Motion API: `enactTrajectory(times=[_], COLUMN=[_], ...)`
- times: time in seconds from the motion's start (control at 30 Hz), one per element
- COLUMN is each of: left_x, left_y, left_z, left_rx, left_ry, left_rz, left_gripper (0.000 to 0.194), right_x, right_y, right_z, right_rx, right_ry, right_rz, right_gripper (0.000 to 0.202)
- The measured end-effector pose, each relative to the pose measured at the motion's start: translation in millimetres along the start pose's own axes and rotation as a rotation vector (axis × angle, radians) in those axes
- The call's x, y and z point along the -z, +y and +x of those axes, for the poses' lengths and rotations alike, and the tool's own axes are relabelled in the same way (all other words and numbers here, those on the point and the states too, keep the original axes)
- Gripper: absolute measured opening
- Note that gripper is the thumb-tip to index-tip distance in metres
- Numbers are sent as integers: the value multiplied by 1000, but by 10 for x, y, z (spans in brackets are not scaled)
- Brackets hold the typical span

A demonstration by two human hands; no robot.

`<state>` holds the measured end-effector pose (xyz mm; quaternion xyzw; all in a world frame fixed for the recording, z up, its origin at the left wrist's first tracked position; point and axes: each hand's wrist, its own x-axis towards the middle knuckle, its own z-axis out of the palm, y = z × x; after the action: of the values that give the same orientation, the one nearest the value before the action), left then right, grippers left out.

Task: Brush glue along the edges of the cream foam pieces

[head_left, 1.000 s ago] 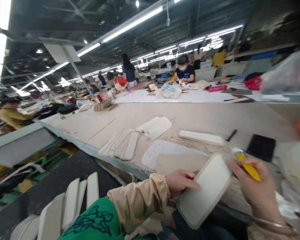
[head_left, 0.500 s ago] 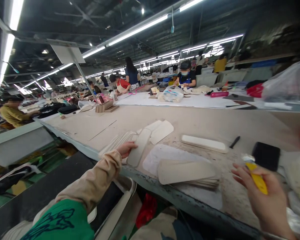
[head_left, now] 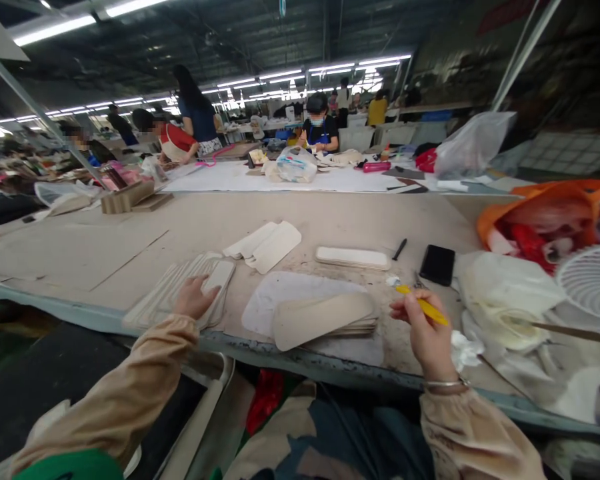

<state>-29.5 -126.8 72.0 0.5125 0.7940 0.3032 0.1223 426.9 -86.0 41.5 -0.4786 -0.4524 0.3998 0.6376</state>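
Note:
My left hand (head_left: 196, 297) lies with its fingers apart on a fanned row of pale flat pieces (head_left: 157, 288) at the left of the table. My right hand (head_left: 423, 327) grips a yellow-handled tool (head_left: 430, 311), whose tip has something whitish on it. Between the hands, a stack of beige rounded pieces (head_left: 320, 317) rests on a white sheet (head_left: 263, 297). Farther back lie a few overlapping cream pieces (head_left: 277, 245) and a narrow stack of long white pieces (head_left: 353, 257).
A black flat object (head_left: 437, 265) and a small dark tool (head_left: 400, 249) lie beyond my right hand. At the right are a bowl with a stick (head_left: 570, 331), an orange bag (head_left: 490, 217) and a white basket (head_left: 593, 283). People work across the table.
The view has turned right. My left hand has moved from gripping the edge of a pale piece to lying over the fanned row, that piece now on it. My right hand still holds the yellow tool.

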Motion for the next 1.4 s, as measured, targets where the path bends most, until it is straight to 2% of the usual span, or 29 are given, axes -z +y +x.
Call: enactTrajectory(times=[0.07,0.1,0.17,0.23,0.3,0.43,0.57,0.7,0.9,1.03,1.27,1.4], left_x=[-226,-353,-602,-804,-936,-1022,-1020,-1101,-1330,-1362,-1332,-1322], left_y=[62,108,216,312,363,343,318,293,131,98,152,160], left_z=[-233,-382,-681,-893,-962,-770,-509,-388,-418,-426,-420,-417], left_rx=[-143,-244,-442,-526,-553,-660,-686,-664,-557,-538,-563,-610], left_ry=[-66,-129,-294,-380,-394,-431,-443,-434,-398,-393,-393,-370], left_rz=[-155,-272,-365,-383,-334,-159,-143,-278,-683,-757,-750,-685], left_gripper=[63,71,91,106,111,110,96,91,107,107,108,108], right_x=[-28,-42,-66,-79,-80,-76,-112,-203,-399,-644,-1296,-1487], right_y=[14,22,38,47,48,43,40,16,8,32,30,58], right_z=[-22,-33,-49,-58,-61,-65,-87,-145,-264,-342,-525,-577], right_rx=[28,40,57,55,44,28,36,23,-81,-184,-302,-330], right_ry=[-40,-59,-84,-98,-105,-117,-156,-237,-334,-361,-453,-510], right_rz=[-13,-14,-13,-15,-16,-28,-17,47,143,182,86,-21], right_gripper=[32,31,30,29,29,30,28,24,23,27,31,30])
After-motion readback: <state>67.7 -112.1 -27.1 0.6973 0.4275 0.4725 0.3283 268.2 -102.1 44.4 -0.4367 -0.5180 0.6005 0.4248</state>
